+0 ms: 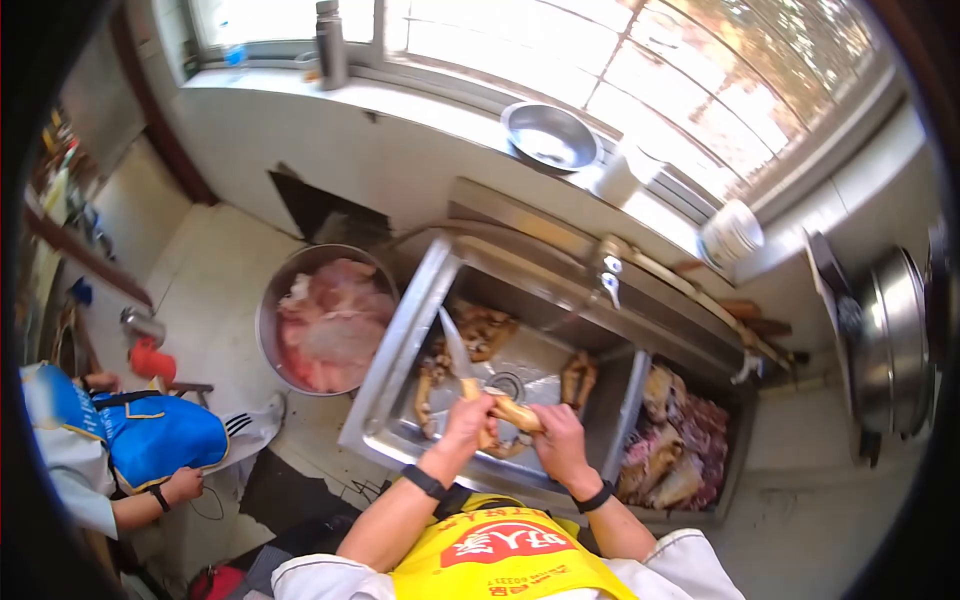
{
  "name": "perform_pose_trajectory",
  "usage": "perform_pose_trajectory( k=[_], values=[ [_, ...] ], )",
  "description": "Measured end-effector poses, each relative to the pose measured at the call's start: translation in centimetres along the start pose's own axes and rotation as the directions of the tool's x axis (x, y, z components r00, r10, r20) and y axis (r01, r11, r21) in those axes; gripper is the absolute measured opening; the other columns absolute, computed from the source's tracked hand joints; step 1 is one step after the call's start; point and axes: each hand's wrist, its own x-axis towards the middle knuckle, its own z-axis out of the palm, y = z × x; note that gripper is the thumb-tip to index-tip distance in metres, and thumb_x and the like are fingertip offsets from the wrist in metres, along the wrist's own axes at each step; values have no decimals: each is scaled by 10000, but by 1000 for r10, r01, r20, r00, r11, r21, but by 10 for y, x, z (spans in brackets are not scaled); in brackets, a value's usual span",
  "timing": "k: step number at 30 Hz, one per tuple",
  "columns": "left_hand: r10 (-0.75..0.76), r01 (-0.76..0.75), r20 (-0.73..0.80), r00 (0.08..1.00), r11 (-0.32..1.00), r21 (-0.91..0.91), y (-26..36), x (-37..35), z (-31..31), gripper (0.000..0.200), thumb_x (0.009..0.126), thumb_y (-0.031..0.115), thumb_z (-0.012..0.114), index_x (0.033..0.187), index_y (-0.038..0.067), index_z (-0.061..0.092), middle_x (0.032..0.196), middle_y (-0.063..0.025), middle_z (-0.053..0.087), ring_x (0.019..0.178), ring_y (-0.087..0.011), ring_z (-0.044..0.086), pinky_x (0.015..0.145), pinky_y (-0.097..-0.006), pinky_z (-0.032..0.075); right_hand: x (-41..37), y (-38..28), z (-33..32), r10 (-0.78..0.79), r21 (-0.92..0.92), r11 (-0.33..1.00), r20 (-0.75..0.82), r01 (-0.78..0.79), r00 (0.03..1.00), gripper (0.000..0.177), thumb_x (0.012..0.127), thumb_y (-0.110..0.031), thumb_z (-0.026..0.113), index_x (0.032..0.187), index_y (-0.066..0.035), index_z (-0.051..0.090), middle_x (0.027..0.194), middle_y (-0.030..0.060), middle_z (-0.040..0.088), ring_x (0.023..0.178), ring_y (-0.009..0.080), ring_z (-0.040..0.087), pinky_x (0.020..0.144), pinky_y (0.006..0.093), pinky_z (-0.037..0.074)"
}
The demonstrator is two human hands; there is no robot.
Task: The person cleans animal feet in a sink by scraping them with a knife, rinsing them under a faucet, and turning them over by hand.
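My left hand [467, 422] is closed around the handle of a knife [456, 350], whose blade points up and away over the sink. Its fingers also meet one end of a long, tan, bent piece of meat [516, 412]. The other end of that meat is gripped by my right hand [560, 440]. Both hands are over the near side of the left basin of the steel sink [398, 362]. Similar brownish meat pieces [487, 332] lie along the basin's walls, around the drain [507, 384].
The right basin holds dark red and pale meat [690, 440]. A big round pot of pinkish meat [335, 325] stands on the floor at left, beyond which a person in a blue apron [168, 440] sits. Taps [610, 270] rise behind the sink; a metal bowl [551, 138] rests on the sill.
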Motion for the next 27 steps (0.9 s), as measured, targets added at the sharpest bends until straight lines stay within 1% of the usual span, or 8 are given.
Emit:
perform_pose_trajectory(
  k=[6, 10, 13, 14, 18, 22, 25, 27],
  values=[
    [-30, 29, -25, 999, 999, -44, 5, -13, 25, 119, 939, 123, 611, 989, 25, 656, 720, -54, 603, 489, -139, 548, 441, -321, 476, -12, 0, -8, 94, 58, 994, -50, -91, 994, 439, 751, 50, 736, 1177, -54, 710, 1053, 120, 732, 936, 347, 632, 828, 419, 516],
    [-128, 132, 55, 990, 989, -67, 24, -19, 36, 133, 934, 128, 586, 1023, 56, 654, 814, -62, 628, 559, -142, 561, 521, -314, 486, -9, 5, -15, 141, 148, 981, -76, -128, 987, 427, 763, 54, 727, 1176, -50, 707, 1074, 125, 734, 973, 352, 636, 857, 419, 515],
    [-184, 193, 147, 972, 980, -55, 31, -21, 44, 120, 945, 130, 597, 1024, 56, 648, 841, -62, 638, 595, -142, 570, 546, -309, 491, -12, 16, -8, 173, 211, 966, -98, -149, 980, 376, 801, 63, 716, 1160, -46, 705, 1054, 123, 729, 951, 313, 652, 856, 387, 518],
    [-204, 218, 196, 959, 974, -56, 33, -25, 48, 94, 952, 126, 603, 1009, 61, 641, 855, -64, 642, 604, -143, 572, 548, -307, 492, -13, 20, -6, 260, 345, 911, -54, -227, 964, 348, 824, 64, 710, 1154, -45, 702, 1042, 107, 722, 944, 268, 658, 856, 362, 516],
    [-85, 92, 164, 983, 995, -32, 41, -42, 71, 94, 969, 54, 630, 1002, 104, 558, 889, -62, 619, 622, -153, 569, 561, -315, 501, -11, 19, -6, 378, 584, 744, 31, -324, 925, 281, 879, 63, 700, 1139, -43, 690, 1023, 52, 694, 948, 146, 650, 864, 297, 507],
    [-62, 68, 219, 974, 997, -20, 46, -48, 76, 66, 985, 59, 620, 1019, 79, 568, 877, -69, 608, 643, -153, 584, 580, -333, 513, -9, 24, -6, 389, 677, 659, 67, -329, 919, 290, 876, 70, 697, 1143, -44, 685, 1035, 40, 689, 974, 136, 646, 879, 297, 509],
    [-64, 73, 245, 967, 997, -26, 46, -48, 76, 73, 978, 52, 623, 1023, 75, 569, 891, -75, 609, 661, -159, 584, 597, -344, 515, -5, 20, -14, 351, 640, 713, 26, -285, 936, 287, 876, 74, 695, 1135, -48, 687, 1049, 48, 692, 984, 147, 651, 885, 298, 510],
    [-60, 68, 280, 958, 998, -19, 46, -51, 78, 87, 973, 45, 627, 1034, 74, 572, 892, -77, 609, 666, -155, 575, 595, -339, 504, -2, 19, -18, 317, 593, 769, -30, -238, 948, 278, 866, 68, 697, 1120, -46, 687, 995, 91, 669, 972, 229, 649, 877, 318, 505]
  ],
)
